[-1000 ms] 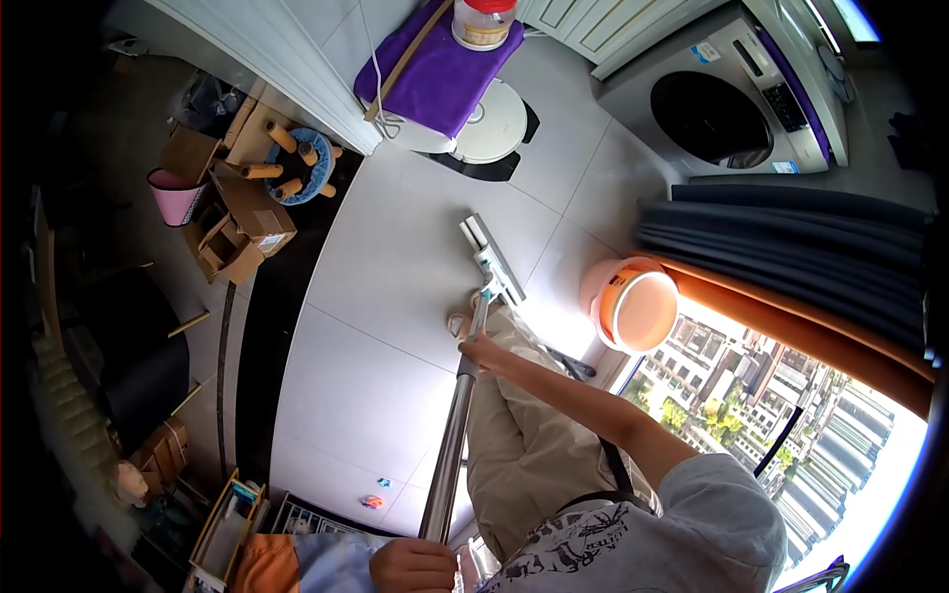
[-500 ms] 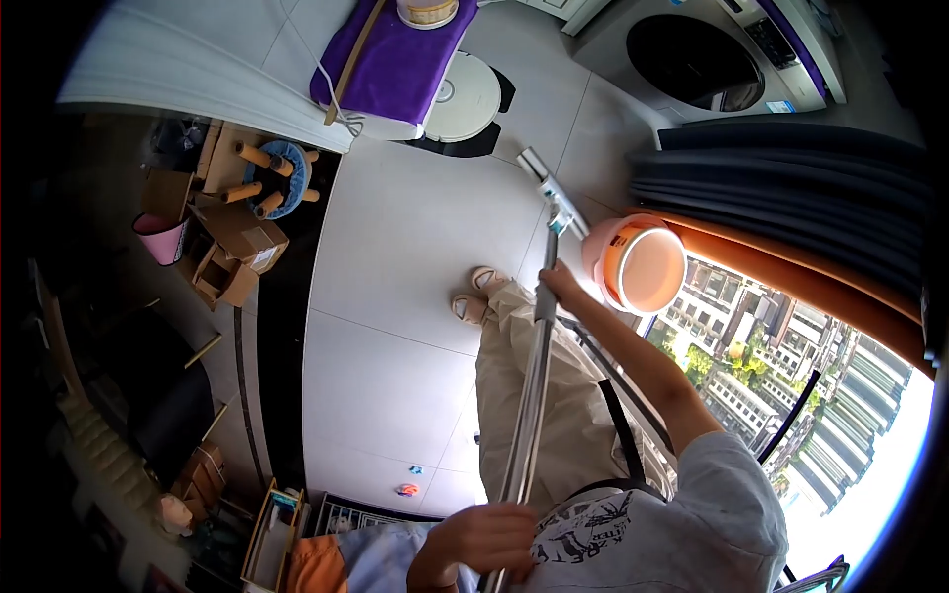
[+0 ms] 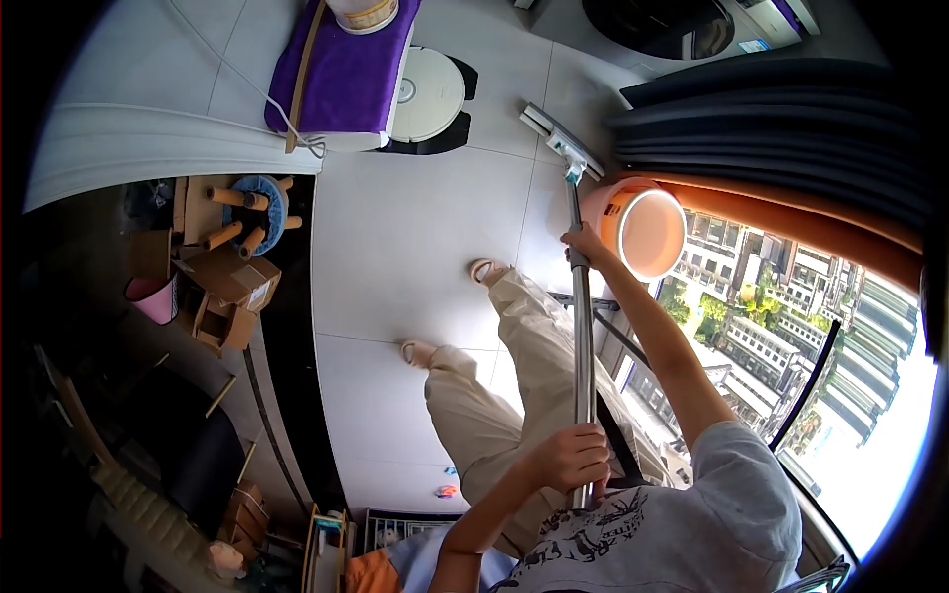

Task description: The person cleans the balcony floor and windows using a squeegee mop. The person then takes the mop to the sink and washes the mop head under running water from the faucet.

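Observation:
My right hand (image 3: 585, 245) is wrapped round the upper-middle part of a metal mop pole (image 3: 581, 346), just below the narrow neck. Farther down, near the grey shirt, my left hand (image 3: 571, 460) grips the same pole close to its end. The flat white-and-grey mop head (image 3: 563, 141) rests on the tiled floor at the far end, tilted, between the round white robot cleaner and the dark curtain. A pink-orange bucket (image 3: 647, 233) stands right of my right hand, under the curtain's edge.
A robot cleaner (image 3: 427, 94) lies by a purple cloth (image 3: 351, 84). Dark curtain (image 3: 751, 124) and washing machine (image 3: 672, 30) are at upper right, a window (image 3: 761, 326) at right. Cardboard boxes (image 3: 232, 277) and an upturned stool (image 3: 259, 212) are left. Small toys (image 3: 447, 491) lie near the legs.
The mop head has moved up and right across the floor, past the bucket. My left hand has moved up and right with the pole. The feet have stepped apart, and the view has shifted.

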`<action>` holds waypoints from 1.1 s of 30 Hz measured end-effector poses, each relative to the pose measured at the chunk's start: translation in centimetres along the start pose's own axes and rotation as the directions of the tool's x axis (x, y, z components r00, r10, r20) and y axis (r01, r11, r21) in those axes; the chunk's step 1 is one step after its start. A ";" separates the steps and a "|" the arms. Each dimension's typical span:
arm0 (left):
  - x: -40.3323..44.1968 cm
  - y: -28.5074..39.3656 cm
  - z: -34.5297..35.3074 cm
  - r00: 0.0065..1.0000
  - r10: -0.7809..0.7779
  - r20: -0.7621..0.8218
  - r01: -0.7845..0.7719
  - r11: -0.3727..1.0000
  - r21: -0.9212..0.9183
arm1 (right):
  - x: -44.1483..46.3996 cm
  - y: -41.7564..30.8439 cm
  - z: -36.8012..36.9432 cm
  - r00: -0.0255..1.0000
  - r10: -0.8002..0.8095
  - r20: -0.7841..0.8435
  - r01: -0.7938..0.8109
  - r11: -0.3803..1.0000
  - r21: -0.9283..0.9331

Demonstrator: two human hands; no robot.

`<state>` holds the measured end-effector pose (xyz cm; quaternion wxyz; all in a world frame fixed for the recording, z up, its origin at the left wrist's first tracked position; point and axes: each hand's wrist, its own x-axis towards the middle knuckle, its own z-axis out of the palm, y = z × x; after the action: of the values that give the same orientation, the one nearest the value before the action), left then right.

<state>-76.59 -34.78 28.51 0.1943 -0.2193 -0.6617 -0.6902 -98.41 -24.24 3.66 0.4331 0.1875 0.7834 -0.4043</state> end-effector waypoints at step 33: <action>-16.1 17.5 -15.5 0.961 -0.266 0.078 0.272 0.960 -0.065 | -5.8 6.1 19.8 0.991 0.132 0.003 -0.122 0.909 0.399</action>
<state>-54.16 -51.43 33.58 0.0674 -0.1581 -0.6651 -0.7267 -80.84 -36.00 -0.28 0.4020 0.3271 0.6758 -0.5241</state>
